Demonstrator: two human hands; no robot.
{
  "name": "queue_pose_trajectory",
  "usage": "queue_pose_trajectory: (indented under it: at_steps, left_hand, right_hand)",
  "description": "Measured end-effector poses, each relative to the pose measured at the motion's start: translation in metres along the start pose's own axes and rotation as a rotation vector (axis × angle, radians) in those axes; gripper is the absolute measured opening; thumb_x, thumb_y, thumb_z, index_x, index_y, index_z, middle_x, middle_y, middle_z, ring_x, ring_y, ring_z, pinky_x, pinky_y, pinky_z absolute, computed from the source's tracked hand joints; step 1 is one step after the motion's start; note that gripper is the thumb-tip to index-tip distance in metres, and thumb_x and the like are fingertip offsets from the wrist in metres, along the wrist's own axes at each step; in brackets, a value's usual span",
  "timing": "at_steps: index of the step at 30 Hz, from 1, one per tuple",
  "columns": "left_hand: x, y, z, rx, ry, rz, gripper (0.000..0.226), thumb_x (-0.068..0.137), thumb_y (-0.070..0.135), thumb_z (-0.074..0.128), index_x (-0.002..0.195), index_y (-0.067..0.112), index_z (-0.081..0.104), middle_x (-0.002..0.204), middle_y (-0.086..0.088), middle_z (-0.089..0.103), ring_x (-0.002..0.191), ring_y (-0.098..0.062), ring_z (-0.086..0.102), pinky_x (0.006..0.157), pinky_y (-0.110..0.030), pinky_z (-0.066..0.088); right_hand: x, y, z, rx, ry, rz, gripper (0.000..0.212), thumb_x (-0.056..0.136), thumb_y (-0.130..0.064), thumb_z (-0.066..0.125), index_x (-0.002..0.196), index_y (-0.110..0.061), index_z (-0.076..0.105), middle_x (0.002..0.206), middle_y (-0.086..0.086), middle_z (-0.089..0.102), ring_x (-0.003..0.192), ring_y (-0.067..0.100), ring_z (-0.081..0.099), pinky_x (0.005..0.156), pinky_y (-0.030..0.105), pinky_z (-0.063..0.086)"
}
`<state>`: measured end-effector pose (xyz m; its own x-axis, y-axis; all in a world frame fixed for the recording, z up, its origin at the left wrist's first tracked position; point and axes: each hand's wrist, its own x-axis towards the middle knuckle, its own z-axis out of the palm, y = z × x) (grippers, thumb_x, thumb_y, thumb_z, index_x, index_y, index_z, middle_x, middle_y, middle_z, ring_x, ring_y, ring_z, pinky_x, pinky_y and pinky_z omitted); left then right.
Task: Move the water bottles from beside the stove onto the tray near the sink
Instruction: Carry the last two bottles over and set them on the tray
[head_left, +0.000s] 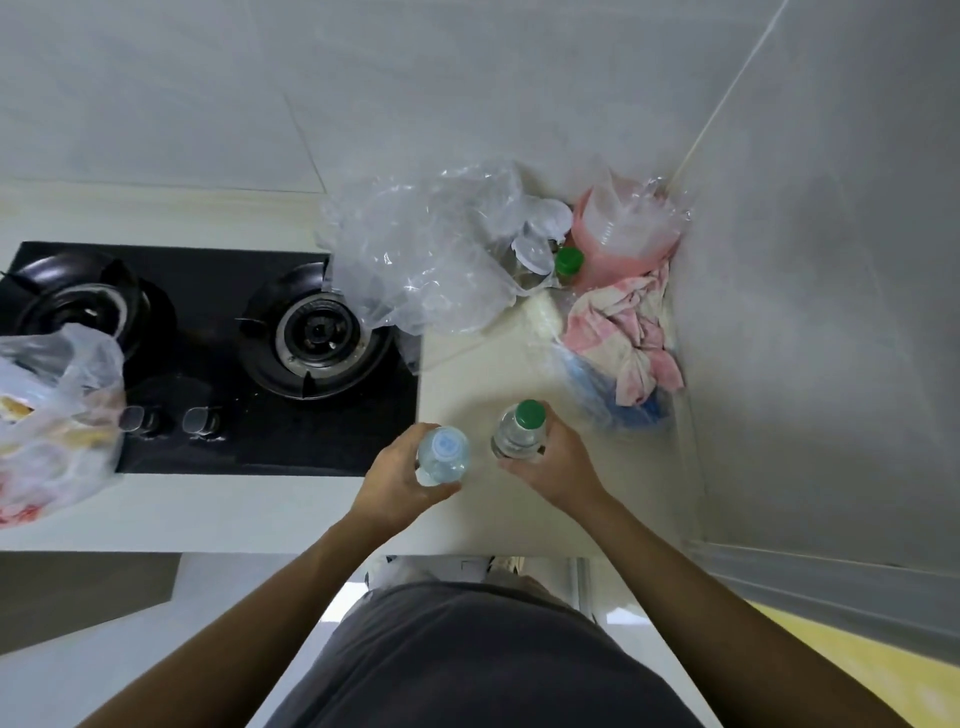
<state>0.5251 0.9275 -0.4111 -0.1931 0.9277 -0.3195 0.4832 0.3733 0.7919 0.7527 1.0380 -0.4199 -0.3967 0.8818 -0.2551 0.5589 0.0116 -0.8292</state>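
Observation:
Two clear water bottles stand upright on the pale counter just right of the black stove (218, 364). My left hand (395, 483) is wrapped around the bottle with the pale blue cap (444, 454). My right hand (558, 467) grips the bottle with the green cap (522, 428). A third green-capped bottle (569, 262) stands at the back among plastic wrapping. No tray and no sink are in view.
A crumpled clear plastic bag (426, 260) lies behind the bottles, partly over the right burner (317, 332). A pink stack of cups (626, 234) and a pink-and-white cloth (631, 338) fill the back right corner by the wall. A bag of food (52, 415) covers the stove's left side.

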Motion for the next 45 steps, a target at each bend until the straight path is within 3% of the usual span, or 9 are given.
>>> queue_pose_trajectory:
  at_steps: [8, 13, 18, 25, 28, 33, 38, 43, 45]
  left_hand:
    - [0.01, -0.01, 0.013, -0.037, -0.023, -0.134, 0.07, 0.071, 0.014, 0.097, 0.126, 0.03, 0.058, 0.114, 0.009, 0.066, 0.108, -0.015, 0.063, 0.093, -0.027, 0.047]
    - [-0.001, -0.002, 0.006, -0.131, -0.006, -0.214, 0.045, 0.074, 0.022, 0.096, 0.11, 0.023, 0.068, 0.101, 0.011, 0.075, 0.093, -0.003, 0.071, 0.08, -0.024, 0.054]
    - [-0.036, 0.004, -0.014, -0.313, 0.097, -0.244, 0.046, 0.078, 0.019, 0.093, 0.118, 0.024, 0.071, 0.112, 0.004, 0.079, 0.106, -0.012, 0.074, 0.096, -0.036, 0.057]
    - [-0.109, 0.011, -0.079, -0.374, 0.367, -0.165, 0.06, 0.075, 0.042, 0.084, 0.129, 0.034, 0.06, 0.118, 0.015, 0.075, 0.111, -0.007, 0.07, 0.092, -0.026, 0.054]
    - [-0.146, 0.002, -0.11, -0.4, 0.509, -0.15, 0.052, 0.08, 0.04, 0.084, 0.126, 0.036, 0.059, 0.112, 0.021, 0.074, 0.106, -0.005, 0.07, 0.091, -0.028, 0.055]
    - [-0.225, -0.036, -0.158, -0.492, 0.702, -0.146, 0.051, 0.08, 0.035, 0.083, 0.126, 0.035, 0.061, 0.115, 0.011, 0.076, 0.106, -0.01, 0.073, 0.096, -0.04, 0.06]
    - [-0.337, -0.087, -0.203, -0.551, 0.82, -0.144, 0.058, 0.075, 0.042, 0.082, 0.128, 0.032, 0.063, 0.119, 0.004, 0.077, 0.11, -0.018, 0.074, 0.096, -0.051, 0.061]
    - [-0.45, -0.134, -0.246, -0.589, 1.016, -0.179, 0.052, 0.079, 0.022, 0.088, 0.123, 0.031, 0.063, 0.11, 0.008, 0.078, 0.103, -0.015, 0.076, 0.08, -0.025, 0.062]
    - [-0.493, -0.151, -0.261, -0.613, 1.099, -0.207, 0.05, 0.084, 0.009, 0.085, 0.122, 0.032, 0.063, 0.11, 0.01, 0.078, 0.103, -0.014, 0.076, 0.078, -0.022, 0.06]
  right_hand:
    - [0.008, 0.02, 0.014, -0.014, -0.047, 0.099, 0.064, 0.065, -0.028, 0.1, 0.119, -0.022, 0.067, 0.106, -0.011, 0.076, 0.101, 0.011, 0.074, 0.095, 0.038, 0.06]
    - [0.007, 0.014, 0.011, 0.128, -0.079, 0.177, 0.052, 0.061, -0.024, 0.1, 0.105, -0.033, 0.073, 0.105, -0.007, 0.081, 0.099, 0.008, 0.077, 0.094, 0.043, 0.062]
    - [0.004, -0.026, 0.013, 0.259, -0.196, 0.136, 0.051, 0.065, -0.024, 0.095, 0.111, -0.02, 0.073, 0.105, -0.001, 0.081, 0.099, 0.013, 0.077, 0.089, 0.034, 0.061]
    - [0.0, -0.114, 0.05, 0.343, -0.376, 0.0, 0.058, 0.071, -0.016, 0.09, 0.124, -0.016, 0.065, 0.11, 0.008, 0.078, 0.104, 0.022, 0.075, 0.087, 0.035, 0.061]
    - [-0.017, -0.154, 0.077, 0.372, -0.421, -0.073, 0.067, 0.071, -0.018, 0.088, 0.131, -0.017, 0.06, 0.115, 0.008, 0.077, 0.107, 0.025, 0.075, 0.091, 0.037, 0.061]
    - [-0.062, -0.218, 0.136, 0.41, -0.517, -0.16, 0.063, 0.074, -0.011, 0.086, 0.131, -0.016, 0.061, 0.116, 0.015, 0.075, 0.11, 0.033, 0.073, 0.095, 0.048, 0.061]
    - [-0.138, -0.289, 0.229, 0.468, -0.632, -0.238, 0.064, 0.074, -0.007, 0.085, 0.133, -0.012, 0.061, 0.12, 0.016, 0.075, 0.105, 0.021, 0.075, 0.084, 0.03, 0.061]
    - [-0.216, -0.35, 0.339, 0.442, -0.754, -0.33, 0.065, 0.074, -0.011, 0.086, 0.134, -0.014, 0.062, 0.121, 0.011, 0.076, 0.114, 0.028, 0.073, 0.088, 0.036, 0.062]
    - [-0.247, -0.374, 0.382, 0.419, -0.83, -0.363, 0.065, 0.075, -0.011, 0.086, 0.135, -0.013, 0.062, 0.122, 0.013, 0.075, 0.115, 0.032, 0.072, 0.095, 0.051, 0.062]
